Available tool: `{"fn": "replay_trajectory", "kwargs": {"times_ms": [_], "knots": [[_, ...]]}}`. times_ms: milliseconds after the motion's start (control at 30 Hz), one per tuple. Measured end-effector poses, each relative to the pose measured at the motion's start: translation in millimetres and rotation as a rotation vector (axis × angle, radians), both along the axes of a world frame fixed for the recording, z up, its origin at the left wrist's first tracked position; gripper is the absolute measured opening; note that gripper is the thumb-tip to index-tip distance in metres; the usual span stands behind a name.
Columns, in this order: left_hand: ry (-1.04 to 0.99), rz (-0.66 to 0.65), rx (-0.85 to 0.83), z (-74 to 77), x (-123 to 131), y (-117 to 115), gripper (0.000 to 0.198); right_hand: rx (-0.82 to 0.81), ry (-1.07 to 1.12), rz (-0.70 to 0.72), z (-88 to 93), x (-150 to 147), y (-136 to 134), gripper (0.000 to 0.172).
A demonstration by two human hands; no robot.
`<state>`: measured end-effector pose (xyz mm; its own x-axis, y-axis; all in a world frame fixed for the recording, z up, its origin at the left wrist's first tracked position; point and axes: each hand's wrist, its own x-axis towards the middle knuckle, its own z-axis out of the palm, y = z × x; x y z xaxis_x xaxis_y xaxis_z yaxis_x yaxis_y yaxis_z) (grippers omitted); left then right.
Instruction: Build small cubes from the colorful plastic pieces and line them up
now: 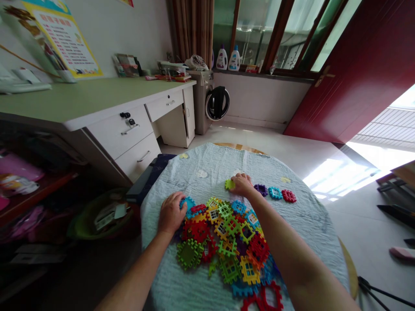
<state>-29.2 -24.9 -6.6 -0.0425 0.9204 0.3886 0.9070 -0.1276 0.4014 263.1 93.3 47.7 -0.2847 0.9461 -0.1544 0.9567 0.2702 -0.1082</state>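
A heap of coloured plastic interlocking tiles point(227, 242) lies on a round table under a pale blue quilted cloth point(207, 168). My left hand point(171, 212) rests on the left edge of the heap, fingers curled over a blue tile point(189, 203). My right hand point(241, 183) reaches past the heap and its closed fingers hold a small green tile point(229, 184) against the cloth. To its right, a purple tile point(260, 189), a teal tile point(275, 192) and a red tile point(288, 195) lie in a row.
A long green-topped desk with white drawers point(129, 125) stands at the left. A washing machine point(210, 101) is against the far wall, detergent bottles point(228, 58) on the sill. A green basin point(97, 216) sits on the floor left of the table. A red door point(356, 73) is at the right.
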Motion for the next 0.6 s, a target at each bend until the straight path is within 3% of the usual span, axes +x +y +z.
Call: {"fn": "replay_trajectory", "kwargs": {"times_ms": [200,300,467,600], "knots": [[-0.019,0.003,-0.006,0.3,-1,0,0.025,0.065,0.059,-0.047,14.5,3,-22,0.055],[-0.063,-0.012,-0.004,2.9,-1,-1,0.026,0.158,0.217,-0.096,20.5,13,-61,0.053],[-0.196,-0.078,-0.036,11.5,0,-3,0.037,0.094,0.416,-0.041,13.3,19,-147,0.049],[-0.323,-0.115,-0.161,22.0,5,-11,0.043,0.071,0.486,0.017,7.4,6,-189,0.047]]}}
